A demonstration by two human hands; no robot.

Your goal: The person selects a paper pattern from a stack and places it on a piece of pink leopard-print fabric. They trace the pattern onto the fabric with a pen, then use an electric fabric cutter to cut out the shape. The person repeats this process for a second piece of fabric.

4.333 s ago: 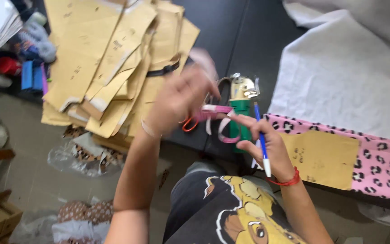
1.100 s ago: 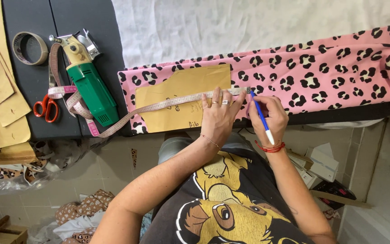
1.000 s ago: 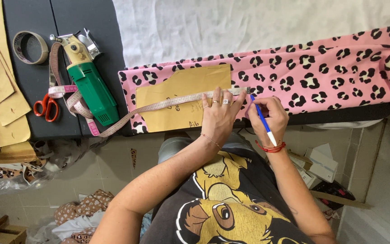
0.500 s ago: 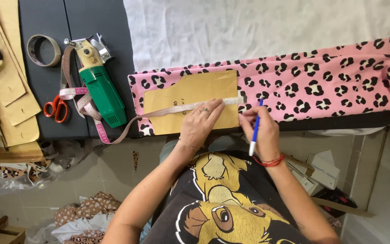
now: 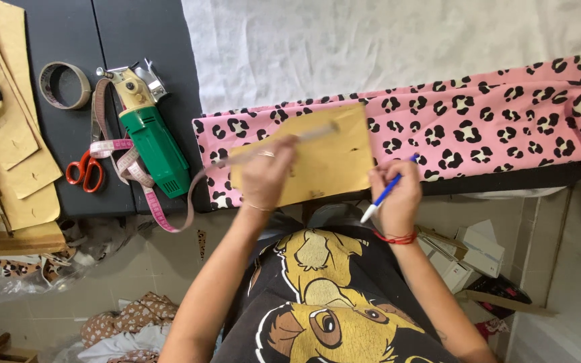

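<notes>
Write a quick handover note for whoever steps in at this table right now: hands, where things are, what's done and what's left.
Left hand: holds the measuring tape over the brown paper pattern.
Right hand: grips a blue pen at the pattern's right edge.
The pattern lies on pink leopard-print fabric at the table's near edge.
Green electric cutter and red-handled scissors sit to the left.
Done: pattern placed. No pen marks or cuts visible on the fabric.

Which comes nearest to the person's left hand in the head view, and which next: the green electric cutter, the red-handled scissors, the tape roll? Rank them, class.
From the left hand:
1. Green electric cutter, to its left on the dark table.
2. Red-handled scissors, further left, past the cutter.
3. Tape roll, farthest, up at the far left.
</notes>
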